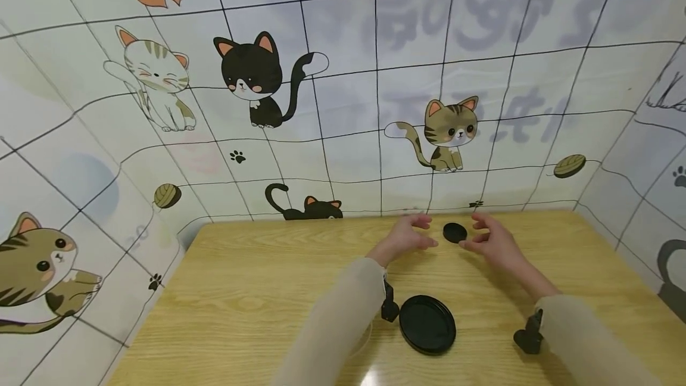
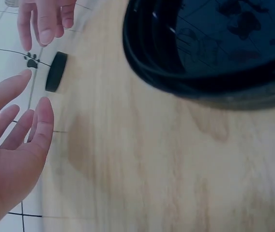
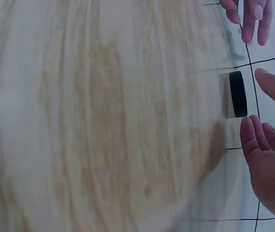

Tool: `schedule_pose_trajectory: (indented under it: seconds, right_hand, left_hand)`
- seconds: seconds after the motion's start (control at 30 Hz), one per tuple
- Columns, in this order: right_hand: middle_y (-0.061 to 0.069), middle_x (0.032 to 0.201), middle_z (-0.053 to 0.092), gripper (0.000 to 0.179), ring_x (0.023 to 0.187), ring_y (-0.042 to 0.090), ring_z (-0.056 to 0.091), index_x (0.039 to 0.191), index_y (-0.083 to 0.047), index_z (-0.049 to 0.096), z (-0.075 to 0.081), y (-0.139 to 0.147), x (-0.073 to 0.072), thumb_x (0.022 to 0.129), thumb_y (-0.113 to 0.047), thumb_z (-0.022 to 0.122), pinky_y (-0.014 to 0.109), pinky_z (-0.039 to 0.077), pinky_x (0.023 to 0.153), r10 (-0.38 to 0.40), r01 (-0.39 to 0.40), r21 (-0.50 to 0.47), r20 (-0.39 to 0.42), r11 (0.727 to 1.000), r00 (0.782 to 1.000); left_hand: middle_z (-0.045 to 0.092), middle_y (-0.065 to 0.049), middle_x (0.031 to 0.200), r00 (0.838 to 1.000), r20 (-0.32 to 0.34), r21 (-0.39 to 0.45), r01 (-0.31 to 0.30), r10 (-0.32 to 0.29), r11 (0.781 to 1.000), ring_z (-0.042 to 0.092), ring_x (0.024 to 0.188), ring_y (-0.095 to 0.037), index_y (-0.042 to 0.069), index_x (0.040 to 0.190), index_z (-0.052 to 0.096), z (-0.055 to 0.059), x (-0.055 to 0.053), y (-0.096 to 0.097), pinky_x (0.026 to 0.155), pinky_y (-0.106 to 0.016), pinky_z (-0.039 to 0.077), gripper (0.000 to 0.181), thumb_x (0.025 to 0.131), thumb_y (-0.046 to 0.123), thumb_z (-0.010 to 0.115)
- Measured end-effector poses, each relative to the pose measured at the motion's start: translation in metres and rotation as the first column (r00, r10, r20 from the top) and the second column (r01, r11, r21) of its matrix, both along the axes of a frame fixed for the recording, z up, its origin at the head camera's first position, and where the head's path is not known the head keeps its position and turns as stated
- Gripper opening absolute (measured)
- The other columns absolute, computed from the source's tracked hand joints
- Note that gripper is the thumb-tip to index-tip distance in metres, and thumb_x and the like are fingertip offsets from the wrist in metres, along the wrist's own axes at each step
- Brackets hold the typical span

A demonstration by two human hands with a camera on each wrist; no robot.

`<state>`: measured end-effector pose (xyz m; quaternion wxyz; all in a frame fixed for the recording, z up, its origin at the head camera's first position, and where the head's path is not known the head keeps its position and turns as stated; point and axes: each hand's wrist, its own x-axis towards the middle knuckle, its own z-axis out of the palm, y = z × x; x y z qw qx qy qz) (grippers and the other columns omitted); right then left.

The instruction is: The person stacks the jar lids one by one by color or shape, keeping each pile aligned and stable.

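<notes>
A small black disc [image 1: 454, 232] lies near the far edge of the wooden table, between the two hands. To its left my left hand [image 1: 410, 235] is held with fingers and thumb apart, nothing between them. My right hand [image 1: 494, 243] is on the other side, its fingers loosely bent and its fingertips close to the disc's right edge. In the right wrist view the disc [image 3: 238, 94] shows a thick dark side, with a gap between it and the right fingers. Nearer the body is a larger black round dish with a raised rim [image 1: 427, 324].
A clear curved rim [image 1: 365, 341] shows beside the left sleeve, which hides most of it. Dark wrist cameras [image 1: 389, 304] sit on both cuffs. Behind the wooden table [image 1: 257, 290] hangs a white gridded cloth [image 1: 348, 100] printed with cats.
</notes>
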<state>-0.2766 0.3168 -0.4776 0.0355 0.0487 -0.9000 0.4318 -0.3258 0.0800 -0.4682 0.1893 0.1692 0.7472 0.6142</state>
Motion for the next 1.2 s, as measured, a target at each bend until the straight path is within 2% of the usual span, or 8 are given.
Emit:
schedule_pose_trajectory:
  seconds: [0.23,0.43,0.53,0.7,0.8,0.93,1.03,1.2]
  right_hand:
    - [0.033,0.137,0.048,0.081,0.113,0.043,0.059,0.152,0.012,0.033,-0.008,0.004,-0.003,0.093,-0.02,0.079,0.045,0.052,0.087,0.001,-0.002,0.018,0.046,1.0,0.999]
    - [0.03,0.134,0.052,0.073,0.106,0.037,0.061,0.148,0.012,0.039,-0.012,0.005,-0.006,0.093,-0.016,0.077,0.039,0.054,0.081,0.011,-0.011,0.001,0.027,1.0,1.0]
    - [0.029,0.132,0.054,0.07,0.101,0.031,0.06,0.147,0.012,0.042,-0.017,0.005,-0.005,0.093,-0.015,0.077,0.032,0.053,0.075,0.013,-0.013,-0.004,0.025,1.0,1.0]
    - [0.029,0.127,0.056,0.067,0.093,0.026,0.059,0.143,0.014,0.045,-0.019,0.006,-0.006,0.092,-0.013,0.078,0.03,0.05,0.07,0.008,-0.009,0.015,0.02,1.0,1.0]
    - [0.029,0.124,0.058,0.063,0.091,0.025,0.06,0.141,0.014,0.048,-0.021,0.003,-0.006,0.091,-0.011,0.078,0.03,0.049,0.07,0.003,-0.003,0.029,0.0,1.0,1.0]
    - [0.029,0.122,0.06,0.058,0.089,0.026,0.058,0.138,0.015,0.051,-0.02,0.001,-0.008,0.092,-0.009,0.076,0.033,0.048,0.073,0.001,0.0,0.042,-0.013,0.999,1.0]
    - [0.029,0.12,0.061,0.056,0.09,0.027,0.056,0.137,0.014,0.053,-0.02,-0.001,-0.009,0.092,-0.01,0.076,0.036,0.047,0.074,0.01,-0.01,0.052,-0.011,0.999,1.0]
    - [0.025,0.117,0.062,0.051,0.094,0.029,0.058,0.134,0.012,0.057,-0.025,-0.003,-0.01,0.092,-0.011,0.076,0.038,0.047,0.077,0.017,-0.016,0.058,-0.008,0.998,1.0]
  left_hand:
    - [0.062,-0.009,0.13,0.998,-0.059,-0.127,0.014,-0.022,0.992,0.063,0.098,-0.014,0.006,0.143,0.059,-0.011,-0.007,0.008,0.082,-0.03,0.054,0.061,0.086,0.004,0.082]
    - [0.065,-0.006,0.124,0.993,-0.115,-0.18,0.014,-0.035,0.984,0.062,0.102,-0.015,0.007,0.14,0.061,-0.013,-0.019,0.016,0.085,-0.029,0.051,0.059,0.086,0.006,0.083]
    - [0.067,-0.007,0.121,0.989,-0.141,-0.205,0.016,-0.045,0.979,0.062,0.101,-0.013,0.004,0.137,0.063,-0.017,-0.023,0.021,0.085,-0.025,0.051,0.056,0.085,0.006,0.083]
    - [0.066,-0.005,0.115,0.991,-0.128,-0.22,0.012,-0.041,0.975,0.059,0.096,-0.01,0.003,0.134,0.065,-0.021,-0.025,0.031,0.076,-0.022,0.051,0.052,0.085,0.003,0.082]
    - [0.066,-0.003,0.112,0.987,-0.156,-0.25,0.008,-0.048,0.968,0.056,0.094,-0.009,0.004,0.132,0.067,-0.022,-0.025,0.034,0.072,-0.021,0.048,0.05,0.084,0.003,0.081]
    - [0.066,-0.007,0.113,0.976,-0.199,-0.303,0.023,-0.087,0.953,0.054,0.09,-0.01,0.003,0.129,0.069,-0.02,-0.028,0.038,0.068,-0.02,0.046,0.046,0.084,0.004,0.08]
    - [0.067,-0.01,0.116,0.978,-0.185,-0.31,0.039,-0.1,0.95,0.056,0.086,-0.011,0.002,0.127,0.069,-0.022,-0.031,0.039,0.064,-0.02,0.048,0.043,0.085,0.003,0.08]
    - [0.068,-0.008,0.115,0.978,-0.186,-0.318,0.031,-0.094,0.948,0.057,0.088,-0.009,0.003,0.126,0.07,-0.024,-0.031,0.038,0.064,-0.021,0.049,0.043,0.084,0.003,0.082]
